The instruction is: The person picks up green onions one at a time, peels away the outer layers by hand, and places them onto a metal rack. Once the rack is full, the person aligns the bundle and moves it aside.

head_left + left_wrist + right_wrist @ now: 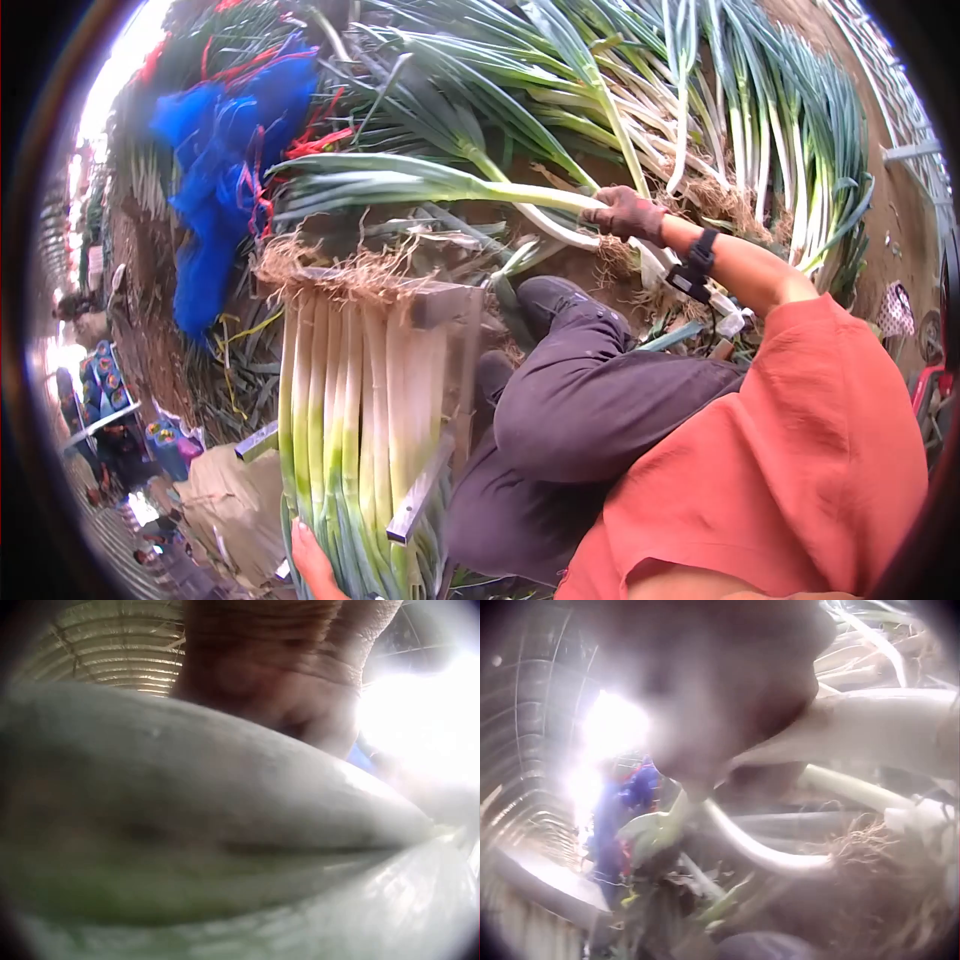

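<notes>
My right hand [628,215] grips a long green onion [520,192] by its white stalk, near the root end. Its leaves point left, over the roots of a bundle of green onions [350,370]. In the right wrist view the blurred hand [727,690] is around the thick pale stalk [877,731]. The bundle lies in a metal frame [420,490], with roots at the far end and leaves nearer me. Against the bundle's left side is my left hand [312,562], partly cut off by the frame edge. A large stalk [187,765] hides its fingers in the left wrist view.
More green onions [740,110] are spread in a row at the back and right. Blue netting [215,170] with red strands hangs at the left. My bent leg [610,390] is right of the metal frame. Loose leaves and roots litter the ground.
</notes>
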### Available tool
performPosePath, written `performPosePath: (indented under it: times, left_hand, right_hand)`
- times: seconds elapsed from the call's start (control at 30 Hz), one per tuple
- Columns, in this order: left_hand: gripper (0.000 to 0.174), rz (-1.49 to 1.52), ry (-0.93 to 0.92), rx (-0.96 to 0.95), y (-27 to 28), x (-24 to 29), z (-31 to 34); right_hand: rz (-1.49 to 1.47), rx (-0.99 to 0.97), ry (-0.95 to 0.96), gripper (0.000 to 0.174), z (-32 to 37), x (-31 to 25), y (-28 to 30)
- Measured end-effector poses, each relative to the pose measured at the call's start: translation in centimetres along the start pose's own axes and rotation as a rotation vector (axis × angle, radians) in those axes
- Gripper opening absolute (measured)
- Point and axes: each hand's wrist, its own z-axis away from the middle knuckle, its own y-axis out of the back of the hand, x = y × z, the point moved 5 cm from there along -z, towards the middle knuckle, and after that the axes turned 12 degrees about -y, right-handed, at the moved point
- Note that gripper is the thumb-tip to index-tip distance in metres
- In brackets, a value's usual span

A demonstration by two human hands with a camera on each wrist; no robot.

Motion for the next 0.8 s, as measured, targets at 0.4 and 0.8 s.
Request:
performPosePath:
  times: [0.4,0.8]
  left_hand:
    - [0.042,-0.153,0.052,0.095,0.7,2.2,1.2]
    - [0.038,-0.204,-0.002,0.236,1.6,4.0,2.1]
  right_hand:
    - [-0.109,-0.165,0.407,0.034,11.4,-17.6,-1.3]
    - [0.542,-0.742,0.592,0.032,23.0,-41.9,-24.9]
